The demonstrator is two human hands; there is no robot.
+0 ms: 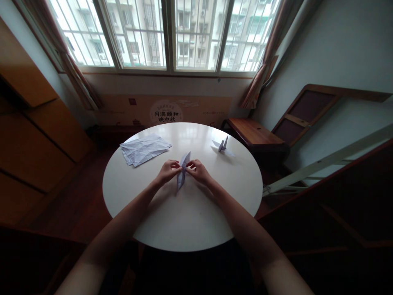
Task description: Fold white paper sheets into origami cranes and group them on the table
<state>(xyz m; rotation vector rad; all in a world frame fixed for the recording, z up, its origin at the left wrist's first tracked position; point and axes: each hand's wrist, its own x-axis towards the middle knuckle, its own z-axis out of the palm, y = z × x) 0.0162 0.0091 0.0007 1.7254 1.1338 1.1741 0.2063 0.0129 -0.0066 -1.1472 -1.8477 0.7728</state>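
A partly folded piece of white paper (182,176) stands narrow and pointed over the middle of the round white table (190,221). My left hand (167,171) pinches its left side and my right hand (198,170) pinches its right side, fingers closed on the paper. A finished white paper crane (222,144) sits on the table farther back and to the right, apart from both hands. A loose stack of creased white sheets (143,149) lies at the back left of the table.
A dark wooden bench (253,133) stands behind the table on the right. Wooden cabinets (39,135) line the left wall. A long cardboard box (166,110) sits under the barred window. A pale rail (325,162) slants in from the right.
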